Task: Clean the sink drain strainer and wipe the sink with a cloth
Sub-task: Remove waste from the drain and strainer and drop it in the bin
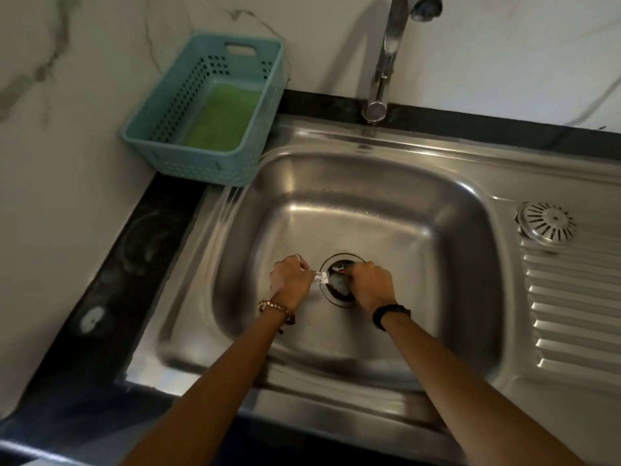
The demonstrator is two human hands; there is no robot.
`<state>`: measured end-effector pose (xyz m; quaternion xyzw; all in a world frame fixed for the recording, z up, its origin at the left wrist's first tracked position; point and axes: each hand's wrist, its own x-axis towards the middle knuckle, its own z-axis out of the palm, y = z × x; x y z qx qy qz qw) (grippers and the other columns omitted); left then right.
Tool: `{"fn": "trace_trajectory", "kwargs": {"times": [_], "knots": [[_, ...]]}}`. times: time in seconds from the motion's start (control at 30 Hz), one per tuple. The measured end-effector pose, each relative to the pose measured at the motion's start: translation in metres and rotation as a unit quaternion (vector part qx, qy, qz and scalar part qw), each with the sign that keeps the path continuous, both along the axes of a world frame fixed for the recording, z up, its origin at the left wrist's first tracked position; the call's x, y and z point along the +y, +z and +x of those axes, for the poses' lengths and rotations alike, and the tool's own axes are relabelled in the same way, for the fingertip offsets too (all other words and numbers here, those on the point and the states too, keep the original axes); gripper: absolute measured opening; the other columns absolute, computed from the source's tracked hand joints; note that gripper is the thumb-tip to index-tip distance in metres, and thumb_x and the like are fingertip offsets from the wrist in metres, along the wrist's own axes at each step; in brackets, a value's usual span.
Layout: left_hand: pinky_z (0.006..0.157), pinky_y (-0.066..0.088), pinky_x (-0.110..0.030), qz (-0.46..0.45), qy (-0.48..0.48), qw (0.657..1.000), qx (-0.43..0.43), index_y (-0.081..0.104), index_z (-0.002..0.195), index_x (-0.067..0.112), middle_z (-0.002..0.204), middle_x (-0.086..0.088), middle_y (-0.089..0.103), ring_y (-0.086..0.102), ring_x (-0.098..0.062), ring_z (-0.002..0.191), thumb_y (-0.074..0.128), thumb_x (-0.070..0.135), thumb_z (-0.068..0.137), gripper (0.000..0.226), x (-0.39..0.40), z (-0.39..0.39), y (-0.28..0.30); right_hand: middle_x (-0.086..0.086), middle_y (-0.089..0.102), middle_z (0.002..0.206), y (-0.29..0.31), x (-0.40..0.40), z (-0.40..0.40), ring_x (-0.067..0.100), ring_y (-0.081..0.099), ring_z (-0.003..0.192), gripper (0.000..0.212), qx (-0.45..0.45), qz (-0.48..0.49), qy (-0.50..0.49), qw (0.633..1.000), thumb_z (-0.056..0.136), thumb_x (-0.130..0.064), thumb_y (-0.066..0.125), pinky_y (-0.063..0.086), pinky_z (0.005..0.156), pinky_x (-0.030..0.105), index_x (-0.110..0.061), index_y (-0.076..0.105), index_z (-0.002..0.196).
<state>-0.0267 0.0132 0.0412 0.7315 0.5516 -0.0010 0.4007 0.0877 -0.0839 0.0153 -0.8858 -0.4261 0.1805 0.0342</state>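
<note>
The steel sink (366, 203) fills the middle of the view, and its open drain (336, 264) lies at the near side of the basin. The round slotted strainer (547, 223) rests on the drainboard at the right. My right hand (371, 284) is closed over dark scraps of debris (338, 281) in the drain mouth. My left hand (289, 276), just left of the drain, pinches a small clear scrap of wrapper (319, 278). A green cloth (218, 119) lies inside the teal basket (158, 153) at the back left.
A chrome tap (386, 62) rises behind the basin against the marble wall. The ribbed drainboard (571, 317) stretches along the right. A black counter (107, 290) borders the sink on the left and front.
</note>
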Motion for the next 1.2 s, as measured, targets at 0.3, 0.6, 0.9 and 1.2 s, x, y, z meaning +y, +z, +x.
{"fn": "trace_trajectory", "kwargs": {"times": [0.3,0.6,0.9,1.2], "knots": [[0.079,0.059,-0.04,-0.059,0.107,0.983,-0.139,0.059,0.057,0.017,0.056,-0.005,0.064,0.07,-0.028,0.068,0.058,-0.002,0.079,0.029,-0.035,-0.021,0.058,0.015,0.065,0.111,0.049,-0.03,0.005,0.027,0.059,0.099,0.028,0.396,0.258,-0.339,0.813,0.077,-0.008,0.072,0.045,0.065,0.024,-0.01,0.064,0.103],[0.053,0.055,-0.022,-0.106,0.184,0.952,-0.223,0.056,0.065,0.012,0.059,-0.008,0.062,0.059,-0.007,0.041,0.056,0.0,0.085,0.023,-0.066,-0.039,0.089,0.005,0.063,0.091,0.082,-0.051,-0.004,0.01,0.057,0.077,0.022,0.506,0.307,-0.355,0.724,0.083,-0.011,0.067,0.046,0.065,0.021,-0.01,0.061,0.104],[0.046,0.052,-0.021,-0.25,0.256,0.872,-0.333,0.052,0.068,0.006,0.051,-0.007,0.063,0.06,-0.009,0.038,0.046,-0.001,0.091,0.025,-0.087,-0.055,0.122,-0.001,0.056,0.074,0.119,-0.066,-0.025,0.011,0.051,0.068,0.007,0.649,0.304,-0.368,0.592,0.084,-0.017,0.06,0.045,0.062,0.024,-0.015,0.057,0.079],[0.068,0.053,-0.033,-0.306,0.331,0.753,-0.48,0.052,0.078,0.006,0.087,-0.01,0.06,0.06,-0.021,0.076,0.044,0.011,0.091,0.016,-0.141,-0.113,0.145,0.004,0.06,0.077,0.181,-0.091,-0.101,0.015,0.054,0.069,0.01,0.81,0.274,-0.262,0.448,0.068,-0.021,0.061,0.046,0.066,0.026,-0.012,0.058,0.073]]}}
